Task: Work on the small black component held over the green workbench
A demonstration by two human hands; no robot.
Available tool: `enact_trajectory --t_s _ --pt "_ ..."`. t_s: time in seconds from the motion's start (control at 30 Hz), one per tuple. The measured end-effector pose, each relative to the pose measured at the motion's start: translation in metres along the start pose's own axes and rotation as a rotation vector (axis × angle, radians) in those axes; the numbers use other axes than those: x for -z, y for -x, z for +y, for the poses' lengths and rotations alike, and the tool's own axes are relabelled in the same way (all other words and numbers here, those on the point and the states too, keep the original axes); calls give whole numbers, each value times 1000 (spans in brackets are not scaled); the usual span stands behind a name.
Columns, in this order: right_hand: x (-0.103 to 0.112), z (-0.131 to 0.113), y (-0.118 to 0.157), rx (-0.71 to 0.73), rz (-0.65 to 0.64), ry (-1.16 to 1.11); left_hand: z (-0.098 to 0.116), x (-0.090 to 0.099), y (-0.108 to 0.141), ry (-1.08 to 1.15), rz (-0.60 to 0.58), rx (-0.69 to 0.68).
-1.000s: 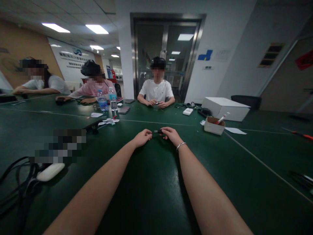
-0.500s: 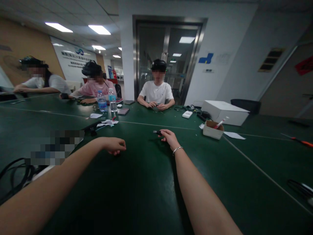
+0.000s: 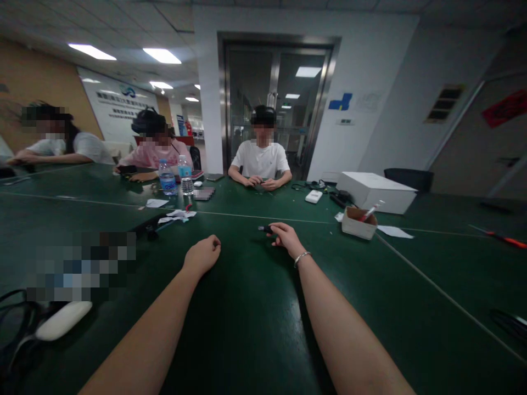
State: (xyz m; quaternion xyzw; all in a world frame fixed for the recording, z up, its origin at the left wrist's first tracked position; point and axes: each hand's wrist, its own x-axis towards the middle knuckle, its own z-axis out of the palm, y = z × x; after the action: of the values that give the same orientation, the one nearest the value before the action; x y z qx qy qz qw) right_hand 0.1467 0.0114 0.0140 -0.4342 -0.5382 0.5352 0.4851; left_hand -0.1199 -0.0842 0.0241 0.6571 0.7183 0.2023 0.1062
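Observation:
My right hand [image 3: 285, 238] pinches a small black piece with a pale, metallic-looking tip [image 3: 264, 229], held just above the green table [image 3: 247, 307]. The tip points left, toward my other hand. A silver bracelet [image 3: 302, 258] circles the right wrist. To the left, my left hand [image 3: 202, 255] is low over the table with its fingers curled in. Whatever those fingers may hold is hidden from me. A gap separates the two hands.
Ahead left are two water bottles [image 3: 167, 178] and crumpled paper [image 3: 177, 215]. A small cardboard box [image 3: 359, 224] holding a pen stands right, before a white box [image 3: 376, 192]. A white mouse-shaped object [image 3: 65, 320] lies near left. People sit across the table.
My left hand has moved slightly right and turned, its forearm swinging inward. The right hand keeps its pinch on the black piece. The view has shifted slightly.

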Motion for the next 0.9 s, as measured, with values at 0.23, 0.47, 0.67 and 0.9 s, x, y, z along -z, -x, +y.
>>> enact_trajectory --t_s 0.23,0.47,0.67,0.9 --pt "2 -1 2 -6 -12 -31 -1 6 2 -16 -60 1" --pt "3 -1 4 -6 -14 -53 -2 6 3 -2 -60 -5" --pt "10 4 7 21 -45 -111 -6 6 3 30 -64 7" --pt "10 5 11 49 -57 -83 -8 5 4 19 -29 -7"
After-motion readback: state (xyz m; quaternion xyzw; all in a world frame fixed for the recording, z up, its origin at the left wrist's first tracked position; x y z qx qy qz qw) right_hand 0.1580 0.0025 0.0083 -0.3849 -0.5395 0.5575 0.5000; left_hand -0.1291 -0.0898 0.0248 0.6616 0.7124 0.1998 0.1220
